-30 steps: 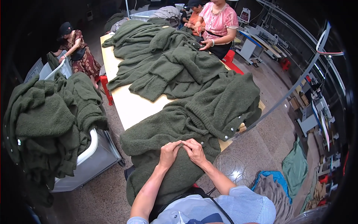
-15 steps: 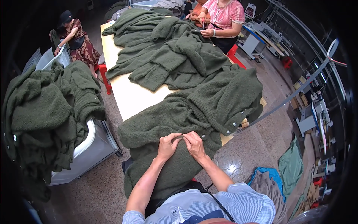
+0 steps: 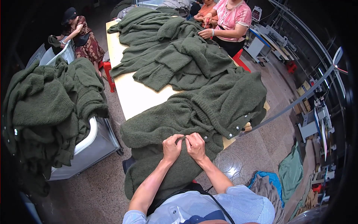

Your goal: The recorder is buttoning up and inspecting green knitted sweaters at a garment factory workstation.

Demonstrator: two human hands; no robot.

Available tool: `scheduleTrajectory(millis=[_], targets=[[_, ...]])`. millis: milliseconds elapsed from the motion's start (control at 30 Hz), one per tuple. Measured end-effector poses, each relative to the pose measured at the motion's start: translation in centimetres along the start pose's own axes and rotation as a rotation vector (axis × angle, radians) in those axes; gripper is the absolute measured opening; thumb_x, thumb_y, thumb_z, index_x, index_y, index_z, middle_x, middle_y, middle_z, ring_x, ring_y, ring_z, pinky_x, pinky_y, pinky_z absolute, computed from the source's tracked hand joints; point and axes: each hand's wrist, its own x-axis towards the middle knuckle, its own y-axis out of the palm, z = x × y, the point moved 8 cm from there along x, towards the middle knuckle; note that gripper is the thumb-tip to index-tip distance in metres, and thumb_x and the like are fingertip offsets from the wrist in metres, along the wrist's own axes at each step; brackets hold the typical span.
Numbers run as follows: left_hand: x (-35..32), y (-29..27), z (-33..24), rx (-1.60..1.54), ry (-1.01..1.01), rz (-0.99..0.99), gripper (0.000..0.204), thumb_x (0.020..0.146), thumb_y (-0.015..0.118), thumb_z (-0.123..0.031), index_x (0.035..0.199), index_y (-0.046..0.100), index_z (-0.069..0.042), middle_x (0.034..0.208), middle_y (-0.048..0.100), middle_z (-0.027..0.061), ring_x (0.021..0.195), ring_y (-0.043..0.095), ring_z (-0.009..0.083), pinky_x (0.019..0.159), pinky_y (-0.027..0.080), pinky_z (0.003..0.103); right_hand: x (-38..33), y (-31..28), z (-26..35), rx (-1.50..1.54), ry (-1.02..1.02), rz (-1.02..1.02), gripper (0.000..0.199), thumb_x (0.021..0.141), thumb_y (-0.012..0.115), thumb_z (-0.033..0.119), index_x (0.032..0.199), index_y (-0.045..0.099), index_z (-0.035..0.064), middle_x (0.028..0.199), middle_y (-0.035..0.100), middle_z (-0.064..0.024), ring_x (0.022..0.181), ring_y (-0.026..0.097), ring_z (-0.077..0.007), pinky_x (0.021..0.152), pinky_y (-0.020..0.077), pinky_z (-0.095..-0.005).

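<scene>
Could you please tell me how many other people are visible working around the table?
3: a person in pink at the table's far right, another partly hidden behind them, and one in a dark cap far left. Others may be hidden.

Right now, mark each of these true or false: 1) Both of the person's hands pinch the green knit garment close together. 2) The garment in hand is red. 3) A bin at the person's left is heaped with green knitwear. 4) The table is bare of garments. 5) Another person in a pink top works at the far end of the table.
1) True: the left hand and right hand grip the dark green garment, nearly touching.
2) False: it is dark green.
3) True: the pale bin carries a heap of green knitwear.
4) False: the table holds a pile of green garments.
5) True: the person in the pink top handles the pile there.
</scene>
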Motion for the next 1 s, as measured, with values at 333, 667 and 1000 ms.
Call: scheduleTrajectory(millis=[333, 667, 1000], targets=[[-0.6, 0.2, -2.2, 0.177, 0.253, 0.091, 0.015, 0.096, 0.075, 0.001, 0.109, 0.073, -0.007, 0.1, 0.078, 0.016, 0.094, 0.077, 0.0401, 0.081, 0.061, 0.051, -0.6, -1.0, 0.0, -0.068, -0.056, 0.013, 0.013, 0.09, 0.074, -0.001, 0.102, 0.077, 0.003, 0.093, 0.071, -0.0151, 0.089, 0.073, -0.037, 0.08, 0.0603, -0.0485], [0.3, -5.4, -0.7, 0.396, 0.312, 0.317, 0.031, 0.087, 0.078, 0.005, 0.116, 0.073, -0.006, 0.119, 0.076, 0.0102, 0.12, 0.071, 0.0351, 0.118, 0.051, 0.057, -0.5, -2.3, -2.2, 0.168, 0.113, 0.126, 0.022, 0.099, 0.079, 0.0, 0.121, 0.084, 0.0004, 0.127, 0.081, -0.0184, 0.113, 0.08, -0.0335, 0.099, 0.0626, -0.0407], [-2.0, -6.2, -1.2, 0.466, 0.374, 0.167, 0.018, 0.092, 0.082, -0.009, 0.11, 0.079, -0.008, 0.108, 0.074, 0.0051, 0.112, 0.07, 0.0313, 0.104, 0.053, 0.05, -1.4, 2.0, 6.7, -0.024, -0.159, 0.364, 0.021, 0.095, 0.081, 0.008, 0.115, 0.08, 0.0047, 0.109, 0.075, -0.0091, 0.102, 0.07, -0.0309, 0.089, 0.0588, -0.0456]])
